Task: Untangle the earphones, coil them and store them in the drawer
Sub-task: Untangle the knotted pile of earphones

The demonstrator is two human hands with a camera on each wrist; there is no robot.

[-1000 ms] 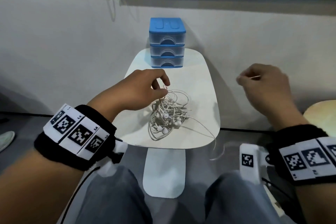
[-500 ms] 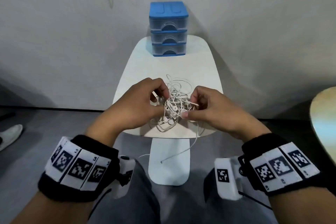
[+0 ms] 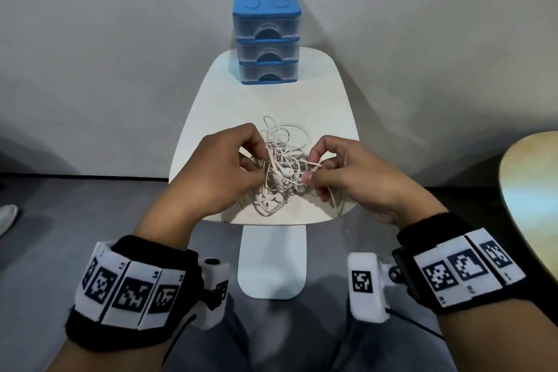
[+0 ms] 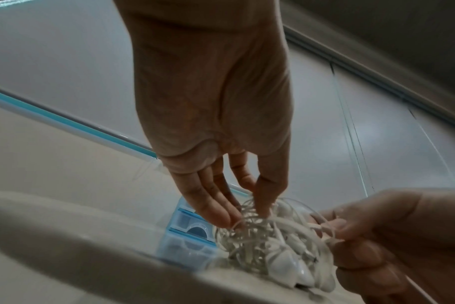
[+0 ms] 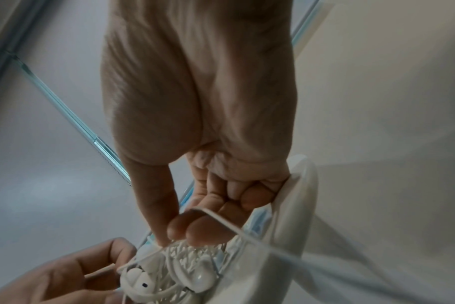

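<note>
Barely begun, by the look of it: the earphones (image 3: 279,172) lie as one white knot on the near half of the table (image 3: 211,106), buds and plug buried among the loops, nothing coiled. The left hand (image 3: 217,172) pinches strands on the knot's left side, and the right hand (image 3: 347,172) pinches a single cord between thumb and forefinger, with a loose length trailing off the table's front edge. All the freeing and coiling is left, and the drawers (image 3: 267,36) at the far end stand shut, well apart from the knot.
</note>
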